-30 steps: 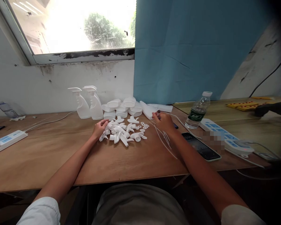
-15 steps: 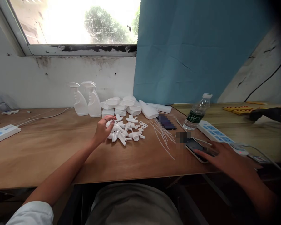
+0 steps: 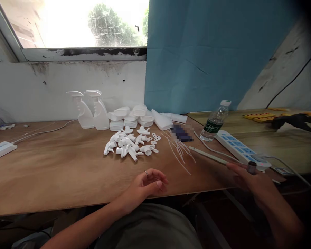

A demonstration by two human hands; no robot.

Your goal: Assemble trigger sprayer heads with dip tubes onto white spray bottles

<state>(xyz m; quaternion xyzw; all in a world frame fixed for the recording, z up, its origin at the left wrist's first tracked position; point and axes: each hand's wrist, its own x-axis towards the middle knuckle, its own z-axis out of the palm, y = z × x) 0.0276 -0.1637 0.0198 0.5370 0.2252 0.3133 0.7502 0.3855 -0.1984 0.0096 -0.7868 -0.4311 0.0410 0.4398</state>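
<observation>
My left hand [image 3: 149, 185] hovers over the table's front edge, palm turned inward. Its fingers are loosely curled and apart, with nothing in them. Beyond it lies a heap of white spray trigger heads [image 3: 128, 143]. My right hand [image 3: 256, 180], blurred, is closed at the right around a long thin pale strip [image 3: 207, 154] whose kind I cannot make out. A short dark cylinder [image 3: 252, 167] pokes up at the same hand; whether it belongs to the strip is unclear. Small white rings [image 3: 155, 138] and thin white tubes [image 3: 180, 147] lie beside the heads.
White spray bottles [image 3: 101, 114] stand by the wall, left of stacked white bottles [image 3: 131, 117]. A water bottle [image 3: 214, 126] and a power strip [image 3: 235, 145] are at the right. Another power strip [image 3: 1, 150] lies far left. A blurred-out dark blue item [image 3: 181, 133] sits behind the tubes.
My left hand has left the trigger heads and come back toward the table edge. My right hand has risen from the phone, now out of sight, with the pale strip in it.
</observation>
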